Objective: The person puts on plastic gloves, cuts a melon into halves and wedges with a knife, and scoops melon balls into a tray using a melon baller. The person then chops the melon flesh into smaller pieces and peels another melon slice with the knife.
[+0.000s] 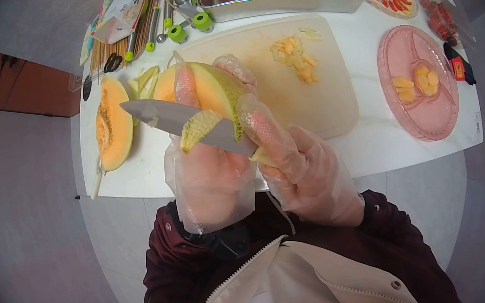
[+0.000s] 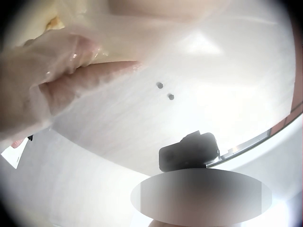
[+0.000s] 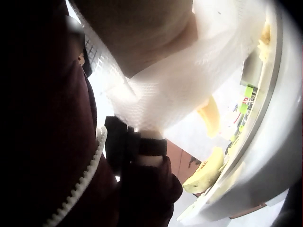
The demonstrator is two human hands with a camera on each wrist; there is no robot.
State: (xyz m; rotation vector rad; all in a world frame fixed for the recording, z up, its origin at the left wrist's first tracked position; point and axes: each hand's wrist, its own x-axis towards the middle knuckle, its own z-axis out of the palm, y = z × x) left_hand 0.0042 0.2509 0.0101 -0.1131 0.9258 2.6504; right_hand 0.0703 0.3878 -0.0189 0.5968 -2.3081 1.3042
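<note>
A large melon piece [image 1: 213, 87], partly peeled, is held up over the table's near edge in the head view. The gloved left hand [image 1: 210, 169] supports it from below and the left, fingers curled round it. In the gloved right hand [image 1: 304, 167] is the handle [image 1: 264, 157] of a knife [image 1: 171, 117], whose blade points left across the melon's near side. A strip of rind [image 1: 200, 127] lies on the blade. The left wrist view shows gloved fingers [image 2: 71, 80] close up; the right wrist view shows mostly glove plastic [image 3: 165, 90].
Another melon piece [image 1: 113, 125] lies at the left by peelings [image 1: 146, 82]. A cutting board [image 1: 335, 100] carries melon bits. Metal trays [image 1: 283, 2], skewers [image 1: 110, 53] and green-ended tools [image 1: 177, 33] stand behind. A pink divided plate [image 1: 422, 118] is at the right.
</note>
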